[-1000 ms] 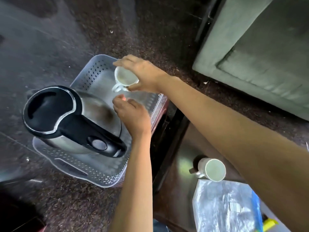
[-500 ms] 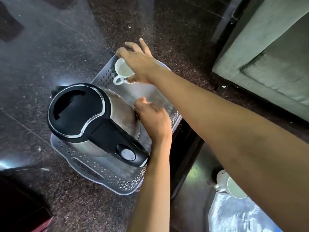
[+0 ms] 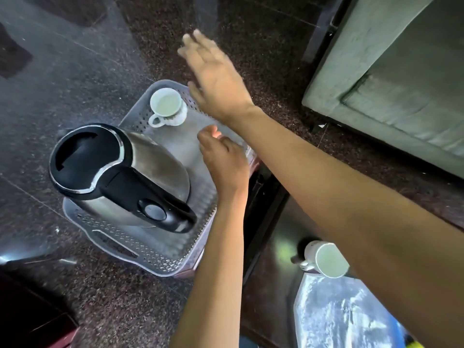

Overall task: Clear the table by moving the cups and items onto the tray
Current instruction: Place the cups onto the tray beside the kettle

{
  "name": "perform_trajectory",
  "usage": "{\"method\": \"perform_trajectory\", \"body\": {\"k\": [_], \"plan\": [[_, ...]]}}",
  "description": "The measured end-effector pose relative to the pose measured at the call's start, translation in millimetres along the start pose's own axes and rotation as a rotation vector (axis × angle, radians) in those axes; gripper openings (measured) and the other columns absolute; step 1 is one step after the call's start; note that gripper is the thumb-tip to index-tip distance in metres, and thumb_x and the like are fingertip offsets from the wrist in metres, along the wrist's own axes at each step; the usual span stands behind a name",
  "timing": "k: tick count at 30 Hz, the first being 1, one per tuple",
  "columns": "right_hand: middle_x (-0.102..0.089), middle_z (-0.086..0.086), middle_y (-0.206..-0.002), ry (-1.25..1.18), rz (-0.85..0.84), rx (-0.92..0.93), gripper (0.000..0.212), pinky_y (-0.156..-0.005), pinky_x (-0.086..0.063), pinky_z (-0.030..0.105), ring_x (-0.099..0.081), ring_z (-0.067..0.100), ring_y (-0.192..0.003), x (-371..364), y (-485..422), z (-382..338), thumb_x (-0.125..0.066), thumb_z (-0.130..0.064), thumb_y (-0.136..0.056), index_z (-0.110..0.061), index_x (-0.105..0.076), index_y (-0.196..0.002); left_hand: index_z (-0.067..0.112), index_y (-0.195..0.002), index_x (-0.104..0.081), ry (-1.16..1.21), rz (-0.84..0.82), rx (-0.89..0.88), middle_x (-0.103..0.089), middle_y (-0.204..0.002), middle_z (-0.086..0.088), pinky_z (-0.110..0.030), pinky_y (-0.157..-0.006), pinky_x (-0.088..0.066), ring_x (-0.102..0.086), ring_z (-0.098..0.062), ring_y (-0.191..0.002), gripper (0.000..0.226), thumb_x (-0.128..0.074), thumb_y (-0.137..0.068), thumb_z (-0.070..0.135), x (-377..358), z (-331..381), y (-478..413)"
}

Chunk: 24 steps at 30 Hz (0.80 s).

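At the tray's (image 3: 140, 249) twelve o'clock corner a teacup (image 3: 167, 102) is sitting upright. The right hand (image 3: 218, 81) is hovering with fingers (image 3: 195, 45) spread and empty; the left hand's (image 3: 224, 159) hold is unclear. The mug (image 3: 326, 258) on the desk (image 3: 271, 262) at five o'clock is probably waiting next.

A white cup (image 3: 167, 106) and a kettle (image 3: 120, 177) stand on the tray (image 3: 150, 257).

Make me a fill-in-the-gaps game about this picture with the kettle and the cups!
1. The shiny steel kettle with a black lid stands on the grey perforated plastic ____.
2. Beside it stands ____ small white cup.
3. A second white cup waits on the dark glossy ____.
4. The right hand has straight fingers and holds ____.
Missing words: tray; one; table; nothing.
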State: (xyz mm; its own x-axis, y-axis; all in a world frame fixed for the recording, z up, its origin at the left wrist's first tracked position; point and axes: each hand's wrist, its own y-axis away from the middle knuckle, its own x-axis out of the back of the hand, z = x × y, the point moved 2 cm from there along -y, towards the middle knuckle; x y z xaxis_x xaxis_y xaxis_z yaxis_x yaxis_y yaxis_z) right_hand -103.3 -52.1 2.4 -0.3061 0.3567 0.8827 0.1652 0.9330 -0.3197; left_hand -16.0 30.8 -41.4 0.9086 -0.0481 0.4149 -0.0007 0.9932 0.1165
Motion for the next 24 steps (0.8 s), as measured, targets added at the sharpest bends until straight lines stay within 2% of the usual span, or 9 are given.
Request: {"method": "perform_trajectory", "body": {"k": [2,4,7,10,13,16,19,24], "plan": [[-0.048,0.016,-0.144,-0.045,0.194,-0.045,0.050,-0.117,-0.026,0.041,-0.034,0.034,-0.140,29,23,12,-0.051,-0.007,-0.081,-0.003,-0.053,-0.131,0.003,-0.116,-0.050,0.038,-0.055,-0.055,-0.058,-0.110,-0.012,-0.039,-0.093,-0.047,-0.056,-0.025,-0.102,0.026,-0.039,-0.092,0.005,-9,12,13],[-0.054,0.020,-0.136,-0.059,0.344,-0.101,0.045,-0.114,-0.029,0.038,-0.042,0.038,-0.134,58,52,28,-0.053,-0.005,-0.079,-0.001,-0.059,-0.122,0.001,-0.113,-0.050,0.074,-0.133,-0.119,-0.058,-0.110,-0.015,-0.035,-0.092,-0.046,-0.056,-0.027,-0.103,0.028,-0.036,-0.089,0.002,-18,23,38],[-0.056,0.020,-0.133,-0.080,0.394,-0.231,0.041,-0.112,-0.027,0.032,-0.044,0.037,-0.132,93,106,60,-0.051,-0.005,-0.082,0.001,-0.059,-0.122,-0.002,-0.109,-0.056,0.030,-0.198,-0.233,-0.064,-0.104,-0.018,-0.027,-0.086,-0.043,-0.061,-0.029,-0.098,0.028,-0.038,-0.088,-0.001,-31,23,73],[-0.058,0.016,-0.131,-0.097,0.371,-0.403,0.036,-0.111,-0.031,0.032,-0.046,0.033,-0.131,113,182,92,-0.052,-0.007,-0.084,-0.002,-0.060,-0.119,0.004,-0.107,-0.058,-0.017,-0.354,-0.204,-0.065,-0.100,-0.010,-0.021,-0.083,-0.044,-0.061,-0.019,-0.092,0.026,-0.039,-0.090,-0.004,-46,20,111],[-0.060,0.016,-0.126,-0.077,0.306,-0.531,0.035,-0.107,-0.038,0.038,-0.050,0.034,-0.124,116,264,116,-0.054,-0.009,-0.083,-0.004,-0.060,-0.116,0.005,-0.110,-0.057,-0.096,-0.465,-0.235,-0.067,-0.104,-0.008,-0.010,-0.077,-0.035,-0.060,-0.016,-0.095,0.026,-0.041,-0.092,-0.004,-60,14,152],[-0.059,0.016,-0.126,-0.076,0.201,-0.670,0.038,-0.106,-0.035,0.036,-0.050,0.034,-0.122,114,343,135,-0.060,-0.015,-0.082,-0.006,-0.059,-0.119,0.008,-0.113,-0.056,-0.152,-0.559,-0.216,-0.067,-0.109,-0.006,-0.013,-0.080,-0.038,-0.061,-0.017,-0.101,0.026,-0.042,-0.092,0.000,-74,3,188],[-0.055,0.014,-0.132,-0.071,0.097,-0.806,0.051,-0.107,-0.033,0.038,-0.045,0.033,-0.124,117,411,148,-0.071,-0.025,-0.079,-0.008,-0.056,-0.125,0.009,-0.112,-0.057,-0.170,-0.635,-0.202,-0.068,-0.106,-0.006,-0.019,-0.085,-0.044,-0.062,-0.018,-0.100,0.023,-0.046,-0.093,0.004,-86,-10,220],[-0.046,0.013,-0.139,-0.009,-0.063,-0.915,0.083,-0.105,-0.038,0.046,-0.042,0.035,-0.125,114,486,154,-0.083,-0.042,-0.063,-0.013,-0.048,-0.133,0.014,-0.113,-0.057,-0.276,-0.736,-0.196,-0.067,-0.103,-0.002,-0.024,-0.076,-0.044,-0.060,-0.017,-0.090,0.023,-0.049,-0.092,0.010,-96,-28,260]]}}
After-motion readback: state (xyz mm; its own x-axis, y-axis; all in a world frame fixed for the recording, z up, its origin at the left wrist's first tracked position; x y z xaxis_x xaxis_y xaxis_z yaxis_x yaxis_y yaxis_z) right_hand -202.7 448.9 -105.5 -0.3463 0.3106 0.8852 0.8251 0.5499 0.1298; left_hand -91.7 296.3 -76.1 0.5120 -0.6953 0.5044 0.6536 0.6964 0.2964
